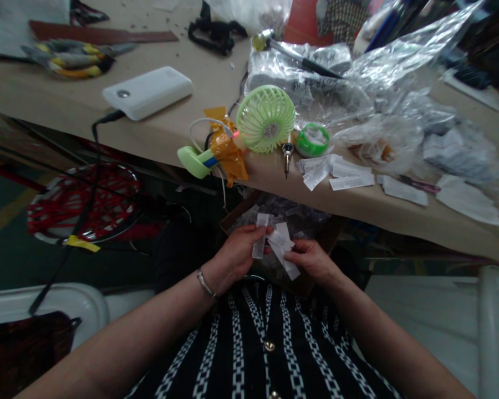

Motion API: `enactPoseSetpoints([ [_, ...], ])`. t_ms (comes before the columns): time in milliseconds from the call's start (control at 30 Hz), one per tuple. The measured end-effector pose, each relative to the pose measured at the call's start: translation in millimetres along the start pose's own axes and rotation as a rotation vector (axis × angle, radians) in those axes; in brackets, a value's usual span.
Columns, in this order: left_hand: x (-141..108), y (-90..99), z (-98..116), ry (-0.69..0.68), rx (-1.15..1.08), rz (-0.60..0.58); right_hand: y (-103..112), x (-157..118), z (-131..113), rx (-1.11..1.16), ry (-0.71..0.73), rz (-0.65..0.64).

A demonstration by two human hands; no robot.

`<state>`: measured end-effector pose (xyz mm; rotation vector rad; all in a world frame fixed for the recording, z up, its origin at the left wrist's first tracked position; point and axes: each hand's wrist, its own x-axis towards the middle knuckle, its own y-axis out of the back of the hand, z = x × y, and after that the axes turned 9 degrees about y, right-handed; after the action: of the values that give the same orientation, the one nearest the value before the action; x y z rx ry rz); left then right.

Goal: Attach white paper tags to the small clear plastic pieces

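Observation:
My left hand (242, 248) pinches a narrow white paper label (259, 235) between thumb and fingers. In my right hand (310, 258) are several overlapping printed paper labels (281, 246), fanned out between the two hands. Both hands are held over a cardboard box (229, 219) at my lap, in which many small clear and white pieces lie; I cannot make out what they are. More printed labels (336, 170) lie in a loose pile on the table's near edge.
On the table (158, 130) are a green fan (266, 119) taped to the edge, a soldering iron (288, 155), a green tape roll (312, 139), a white power bank (147, 91), pliers (79, 57), a hammer (299, 55) and clear plastic bags (393, 138). A red-strapped stool (83, 202) stands left.

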<state>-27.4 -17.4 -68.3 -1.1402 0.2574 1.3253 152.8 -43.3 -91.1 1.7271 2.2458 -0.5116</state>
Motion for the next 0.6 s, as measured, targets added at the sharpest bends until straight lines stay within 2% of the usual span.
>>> enactPoseSetpoints([
  [400,4,9.8,3,0.021,-0.078,0.015,3,0,2,0.037,0.005,0.028],
  [600,3,20.8,6,0.034,-0.104,0.054,5,-2,0,0.025,-0.021,0.030],
])
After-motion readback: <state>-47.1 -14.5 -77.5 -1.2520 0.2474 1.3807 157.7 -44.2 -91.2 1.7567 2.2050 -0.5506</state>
